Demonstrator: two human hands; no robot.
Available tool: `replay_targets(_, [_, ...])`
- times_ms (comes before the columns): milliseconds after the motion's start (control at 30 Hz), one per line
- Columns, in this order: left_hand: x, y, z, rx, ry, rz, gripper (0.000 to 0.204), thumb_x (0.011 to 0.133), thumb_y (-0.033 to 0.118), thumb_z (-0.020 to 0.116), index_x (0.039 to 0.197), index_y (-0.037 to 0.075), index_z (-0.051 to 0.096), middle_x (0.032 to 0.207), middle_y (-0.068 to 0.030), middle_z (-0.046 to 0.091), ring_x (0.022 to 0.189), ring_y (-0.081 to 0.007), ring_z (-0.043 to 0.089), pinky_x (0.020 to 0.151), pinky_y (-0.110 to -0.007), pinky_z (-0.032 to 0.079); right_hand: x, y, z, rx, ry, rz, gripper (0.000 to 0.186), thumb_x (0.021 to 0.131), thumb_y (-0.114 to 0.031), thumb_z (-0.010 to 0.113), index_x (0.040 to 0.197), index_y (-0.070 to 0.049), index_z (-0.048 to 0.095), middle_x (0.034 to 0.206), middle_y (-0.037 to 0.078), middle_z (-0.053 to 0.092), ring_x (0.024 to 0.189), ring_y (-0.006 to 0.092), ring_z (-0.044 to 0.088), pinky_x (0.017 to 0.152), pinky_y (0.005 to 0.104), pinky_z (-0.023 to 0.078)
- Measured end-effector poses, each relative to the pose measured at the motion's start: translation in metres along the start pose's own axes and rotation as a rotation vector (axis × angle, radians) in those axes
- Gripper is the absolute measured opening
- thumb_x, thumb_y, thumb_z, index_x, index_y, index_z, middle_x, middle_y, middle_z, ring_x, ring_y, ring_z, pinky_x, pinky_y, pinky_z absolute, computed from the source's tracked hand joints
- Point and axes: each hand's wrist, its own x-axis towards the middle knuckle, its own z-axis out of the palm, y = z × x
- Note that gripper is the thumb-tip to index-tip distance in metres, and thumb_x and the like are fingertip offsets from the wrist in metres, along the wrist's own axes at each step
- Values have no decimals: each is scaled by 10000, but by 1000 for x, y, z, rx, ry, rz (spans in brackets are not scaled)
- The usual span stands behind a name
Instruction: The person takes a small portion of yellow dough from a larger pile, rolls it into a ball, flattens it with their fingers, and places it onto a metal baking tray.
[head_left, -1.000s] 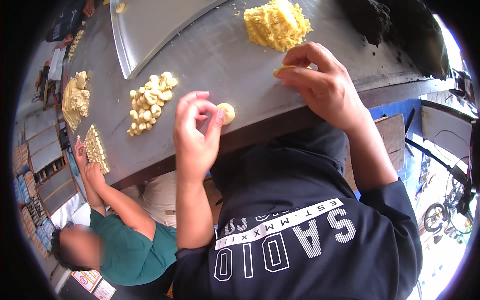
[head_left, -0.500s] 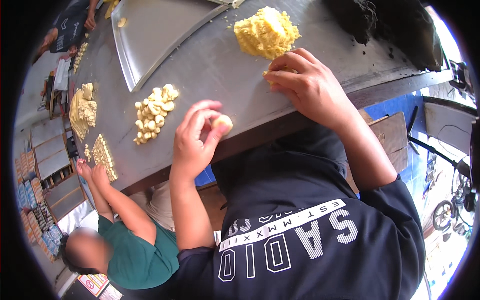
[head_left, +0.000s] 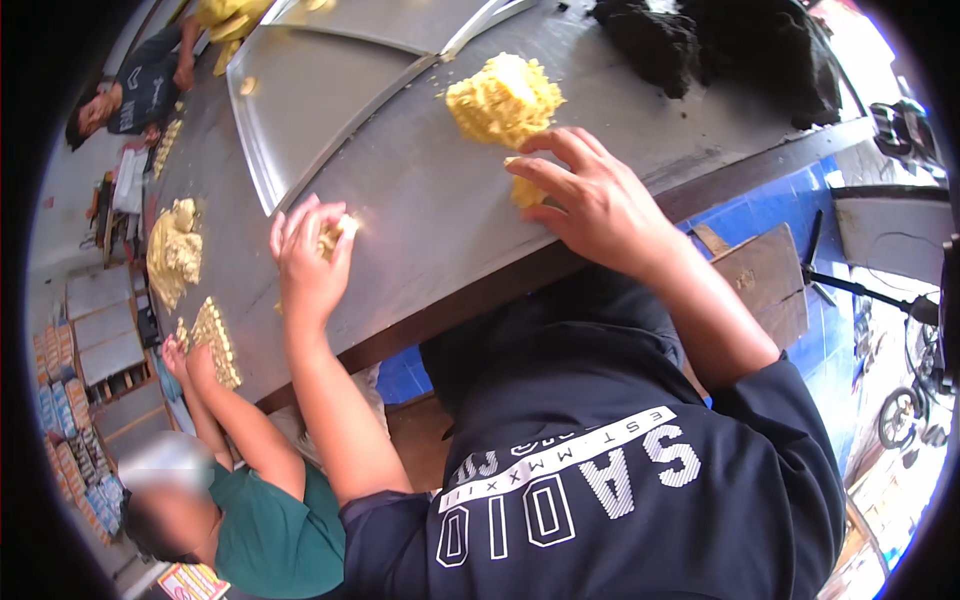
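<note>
My left hand (head_left: 312, 262) is over the spot of the dough-ball pile, hiding most of it. Its fingers curl toward the thumb around a small pale-yellow dough ball (head_left: 335, 238); pile and held ball are hard to tell apart there. At the near side of a crumbly yellow dough mound (head_left: 503, 98), my right hand (head_left: 590, 195) curves its fingers and thumb around a smaller piece of yellow dough (head_left: 526, 190). A little dough shows at its index fingertip.
Metal trays (head_left: 300, 110) lie at the back left, one bearing a small dough piece. A large black mass (head_left: 740, 60) is at the back right. Leftward, a co-worker in green (head_left: 275, 520) handles rows of dough pieces (head_left: 212, 340) near another dough mound (head_left: 175, 250). Another person (head_left: 145, 85) stands beyond.
My left hand has moved left from the table's near edge to the dough-ball pile, now covering it. My right hand's fingers have spread wider around the dough piece. The view has shifted slightly.
</note>
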Motion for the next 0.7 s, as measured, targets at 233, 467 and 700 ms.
replay_targets(233, [-5, -6, 2, -785, 43, -518, 170, 1118, 139, 813, 1231, 12, 811, 1072, -47, 811, 966, -118, 751, 870, -326, 624, 10, 10, -38, -146, 2, -7, 185, 985, -10, 727, 1136, -19, 835, 1323, 133, 795, 1248, 356, 730, 1072, 454, 612])
replay_targets(467, [1, 26, 13, -439, 281, -502, 263, 1220, 195, 665, 1314, -18, 789, 1095, -25, 786, 874, -79, 708, 826, -276, 599, 21, 34, -21, -382, -59, -9, 203, 948, -67, 743, 1133, -69, 825, 1247, 97, 764, 1176, 327, 712, 1002, 433, 633])
replay_targets(700, [-25, 28, 3, -1366, 380, -914, 230, 1188, 182, 721, 1307, -3, 789, 1128, -22, 784, 929, -99, 695, 868, -288, 597, 19, -6, -21, -125, -99, -36, 272, 896, -32, 757, 1157, -66, 826, 1282, 79, 768, 1216, 319, 730, 1024, 441, 638])
